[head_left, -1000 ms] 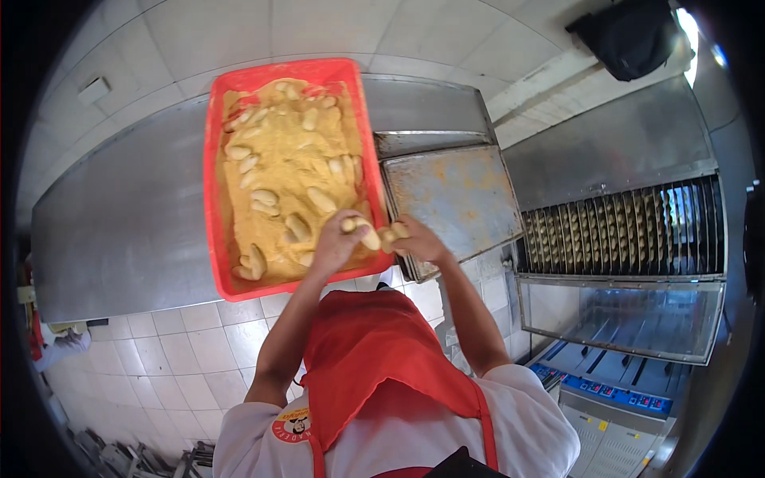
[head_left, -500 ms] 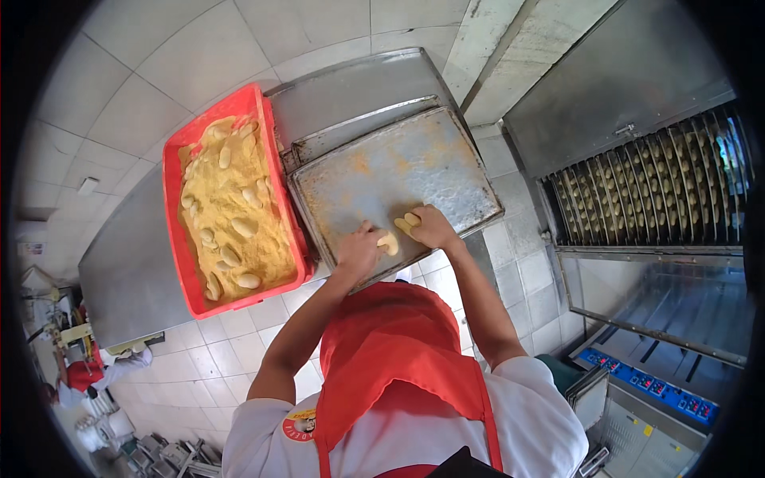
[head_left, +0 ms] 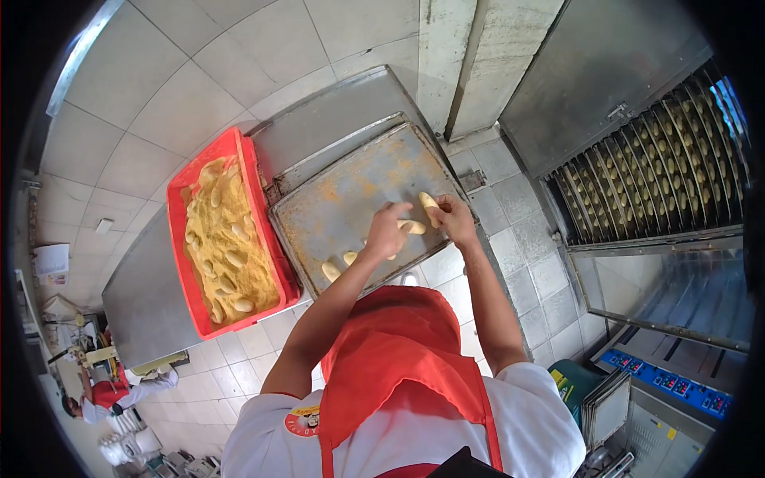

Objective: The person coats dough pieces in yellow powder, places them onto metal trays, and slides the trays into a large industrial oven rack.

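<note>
A worn metal baking tray [head_left: 351, 191] lies on the steel table, with several pale dough pieces [head_left: 330, 271] along its near part. My right hand [head_left: 453, 219] grips one elongated dough piece [head_left: 429, 205] above the tray's right part. My left hand [head_left: 389, 232] is over the tray beside another piece [head_left: 414, 227]; its fingertips are blurred, so its grip is unclear. Just left of the tray, a red plastic bin [head_left: 180, 250] holds yellow crumbs [head_left: 213, 231] with dough pieces in them.
At right stands an open steel cabinet [head_left: 534, 103] with racks of dough pieces [head_left: 653, 163], above a panelled machine [head_left: 665, 383]. A white column [head_left: 454, 56] is behind the table [head_left: 143, 311]. Another person [head_left: 111, 394] works at far left.
Both hands moved from the bin's right edge onto the tray, then farther up and right. Dough pieces now lie on the tray. The view has turned toward the tray and cabinet.
</note>
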Demonstrator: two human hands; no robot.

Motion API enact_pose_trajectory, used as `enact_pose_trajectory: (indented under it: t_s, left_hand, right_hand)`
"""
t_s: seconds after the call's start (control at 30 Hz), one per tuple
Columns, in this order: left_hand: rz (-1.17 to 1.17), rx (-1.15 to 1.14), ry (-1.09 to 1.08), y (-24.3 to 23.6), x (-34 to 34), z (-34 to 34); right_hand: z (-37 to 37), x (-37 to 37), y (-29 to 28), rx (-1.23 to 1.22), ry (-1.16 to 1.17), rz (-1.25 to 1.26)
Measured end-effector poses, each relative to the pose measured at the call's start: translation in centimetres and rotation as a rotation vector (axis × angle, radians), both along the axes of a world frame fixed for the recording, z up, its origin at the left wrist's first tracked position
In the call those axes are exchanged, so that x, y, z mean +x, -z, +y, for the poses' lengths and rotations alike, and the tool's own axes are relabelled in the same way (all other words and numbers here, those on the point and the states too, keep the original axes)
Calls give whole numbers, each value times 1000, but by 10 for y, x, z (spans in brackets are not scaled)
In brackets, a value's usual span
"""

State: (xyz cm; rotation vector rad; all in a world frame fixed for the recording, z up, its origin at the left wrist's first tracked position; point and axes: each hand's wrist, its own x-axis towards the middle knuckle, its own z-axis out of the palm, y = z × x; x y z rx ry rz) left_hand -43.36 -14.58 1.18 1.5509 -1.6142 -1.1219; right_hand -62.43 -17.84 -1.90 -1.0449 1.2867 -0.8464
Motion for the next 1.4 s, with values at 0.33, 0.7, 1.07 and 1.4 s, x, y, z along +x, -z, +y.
enact_pose_trajectory:
  t_s: [0.33,0.7,1.07,1.4]
  left_hand:
    - [-364,-272,282,58,35,14]
    - [-859,-170,-615,-17,340,138]
    - [-205,-64,-546,46,525,248]
    - [-154,9,-169,75,573,268]
  right_hand:
    - [4,21,11,-492,-141,680]
    - [40,179,-44,-567,-154,317]
    - [112,553,28,-704,-691,637]
    - [213,537,30,-717,-1212,607]
